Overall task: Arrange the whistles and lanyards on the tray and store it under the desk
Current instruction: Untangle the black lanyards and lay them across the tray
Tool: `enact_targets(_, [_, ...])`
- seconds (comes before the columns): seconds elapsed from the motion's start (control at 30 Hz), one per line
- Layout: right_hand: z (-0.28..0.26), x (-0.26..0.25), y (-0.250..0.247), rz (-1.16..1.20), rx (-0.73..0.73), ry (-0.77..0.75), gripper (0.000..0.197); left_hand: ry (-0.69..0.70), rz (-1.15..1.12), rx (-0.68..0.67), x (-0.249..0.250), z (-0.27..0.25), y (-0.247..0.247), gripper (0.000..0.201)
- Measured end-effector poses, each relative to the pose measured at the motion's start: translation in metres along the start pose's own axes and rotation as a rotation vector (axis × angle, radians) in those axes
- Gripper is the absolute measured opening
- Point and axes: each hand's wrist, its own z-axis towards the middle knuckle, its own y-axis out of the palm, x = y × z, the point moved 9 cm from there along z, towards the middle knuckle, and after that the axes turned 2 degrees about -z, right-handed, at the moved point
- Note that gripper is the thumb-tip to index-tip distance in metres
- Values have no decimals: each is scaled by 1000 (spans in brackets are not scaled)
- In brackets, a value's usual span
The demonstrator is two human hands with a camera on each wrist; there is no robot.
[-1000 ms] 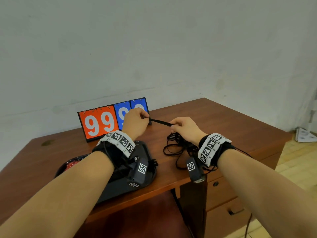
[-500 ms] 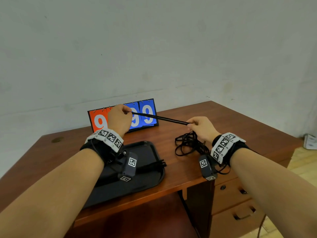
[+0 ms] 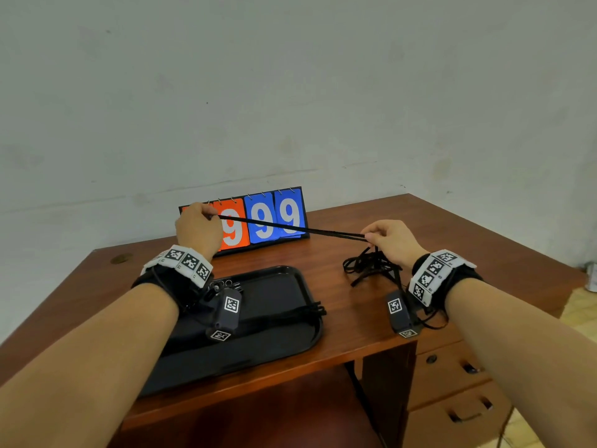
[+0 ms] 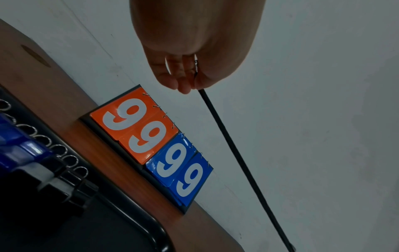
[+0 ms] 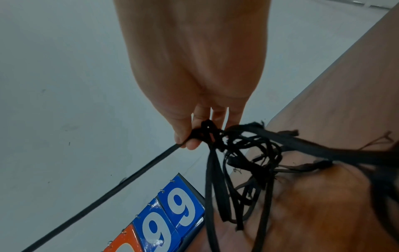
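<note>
Head view: my left hand (image 3: pixel 197 228) and right hand (image 3: pixel 392 241) each pinch 1 black lanyard (image 3: pixel 290 227), stretched taut across frame centre, judged so it pulls free of the tangled pile (image 3: pixel 371 268) on the desk (image 3: pixel 468 240) at right. The tray (image 3: pixel 292 347), lower centre, holds laid lanyards and ringed whistles.

Left wrist view: fingers (image 4: pixel 183 80) clamp the strap's end; rings (image 4: pixel 59 150) line the tray's edge at lower left.

Right wrist view: thumb and finger nip the strap above the pile, scoreboard (image 5: pixel 172 221) at the bottom.
</note>
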Motion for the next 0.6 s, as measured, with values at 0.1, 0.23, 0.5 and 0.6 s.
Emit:
enact_targets(0.1, [-1, 3, 6, -16, -50, -10, 14, -17, 31, 25, -11, 5, -11, 16])
enact_targets(0.23, [-5, 4, 11, -32, -88, -24, 15, -34, 43, 33, -20, 6, -19, 17])
enact_targets(0.5, [-12, 19, 20, -135, -135, 38, 18, -34, 44, 43, -27, 5, -23, 18])
enact_targets(0.6, [-14, 20, 20, -216, -134, 41, 17, -41, 48, 41, -27, 4, -24, 18])
